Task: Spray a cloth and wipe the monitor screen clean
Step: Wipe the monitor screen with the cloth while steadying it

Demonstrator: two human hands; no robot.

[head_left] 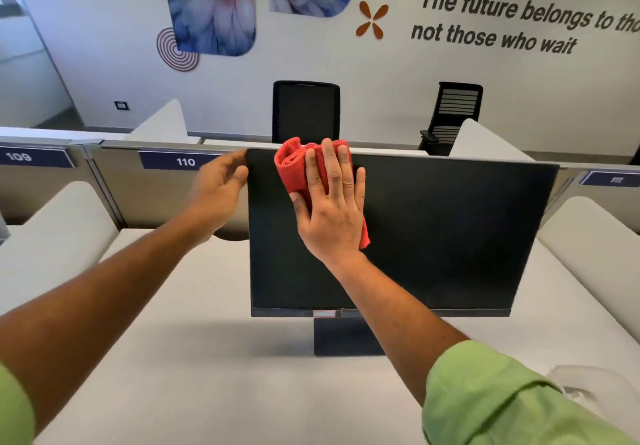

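A dark monitor (433,236) stands on its stand on the white desk (194,358), screen off. My right hand (332,209) presses a bunched red cloth (294,167) flat against the screen's upper left part, near the top edge. My left hand (218,188) grips the monitor's upper left corner and side edge, its fingers wrapped behind the panel. No spray bottle is clearly seen; a pale, blurred object (588,385) lies at the desk's lower right, partly behind my green sleeve.
Grey partitions with number plates 109 and 110 (183,161) run behind the desk. Curved white dividers (59,229) flank it on both sides. Two black office chairs (305,112) stand beyond the partition, before a wall with flower art and lettering.
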